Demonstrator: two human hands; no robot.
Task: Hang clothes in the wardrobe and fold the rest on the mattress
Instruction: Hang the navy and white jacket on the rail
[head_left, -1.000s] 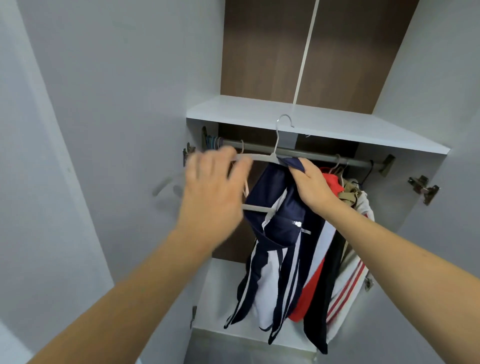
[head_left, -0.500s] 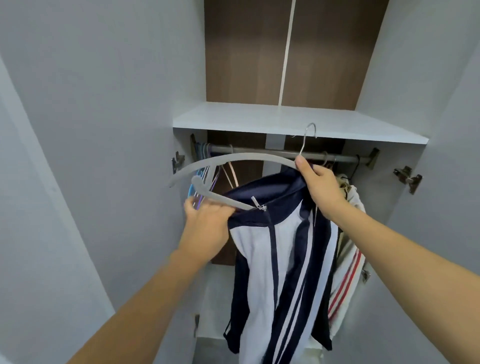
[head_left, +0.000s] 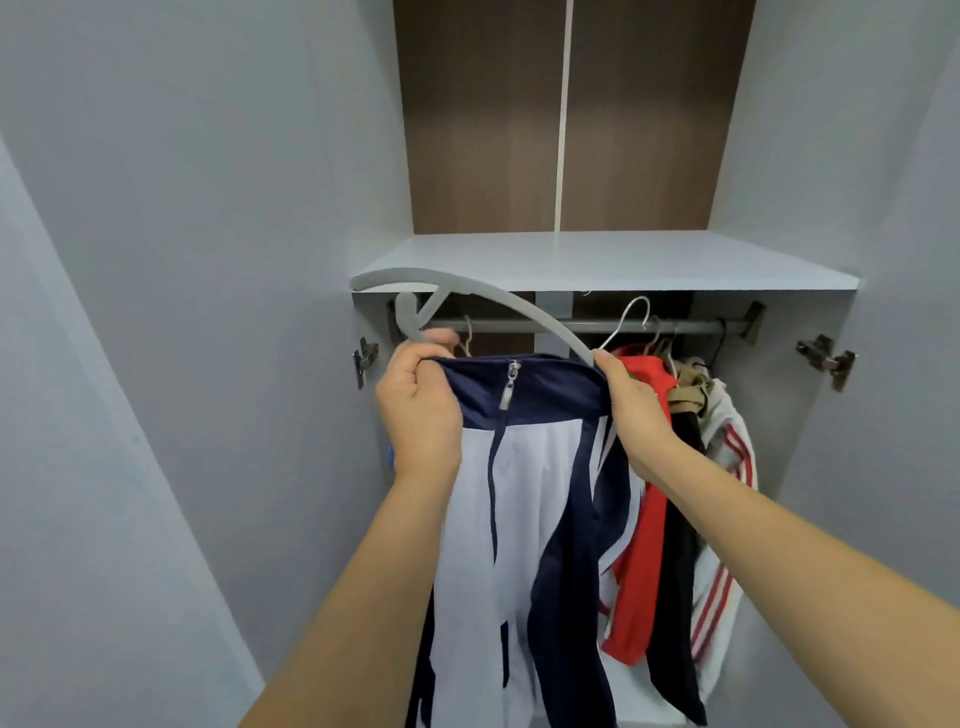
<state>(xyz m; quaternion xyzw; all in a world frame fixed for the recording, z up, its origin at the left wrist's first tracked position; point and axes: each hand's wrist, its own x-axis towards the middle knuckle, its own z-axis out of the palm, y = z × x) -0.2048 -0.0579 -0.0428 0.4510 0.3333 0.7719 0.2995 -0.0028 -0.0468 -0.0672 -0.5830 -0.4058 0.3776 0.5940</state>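
Head view: your left hand (head_left: 418, 410) grips the navy collar of the navy-and-white track jacket (head_left: 524, 493) and the grey hanger (head_left: 498, 301)'s end at 9 o'clock; your right hand (head_left: 636, 410) pinches collar and hanger at 3 o'clock. Judged purpose: spreading the collar to seat the hanger. Jacket hangs before the wardrobe rail (head_left: 691, 326), unhooked.

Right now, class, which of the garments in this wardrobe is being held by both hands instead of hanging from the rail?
The navy and white zip jacket: the left hand and right hand grip its collar, while the red garment and the others hang behind it.
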